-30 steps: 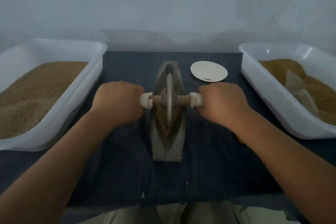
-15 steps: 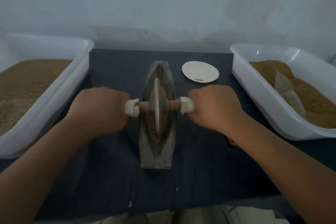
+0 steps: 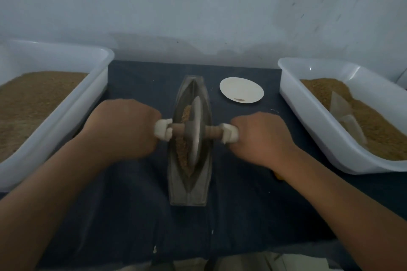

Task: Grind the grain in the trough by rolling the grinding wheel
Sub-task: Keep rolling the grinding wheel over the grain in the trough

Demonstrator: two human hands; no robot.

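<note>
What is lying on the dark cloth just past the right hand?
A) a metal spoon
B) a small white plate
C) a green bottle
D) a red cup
B: a small white plate lies on the dark cloth beyond the right hand, which grips the wheel's handle.

Left hand (image 3: pixel 123 127) clenched; right hand (image 3: pixel 262 138) clenched; knuckles up

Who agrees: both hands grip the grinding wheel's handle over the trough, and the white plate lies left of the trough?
Wrong side. The head view shows the white plate lying right of the trough. The left hand and right hand do grip the handle of the grinding wheel over it.
</note>
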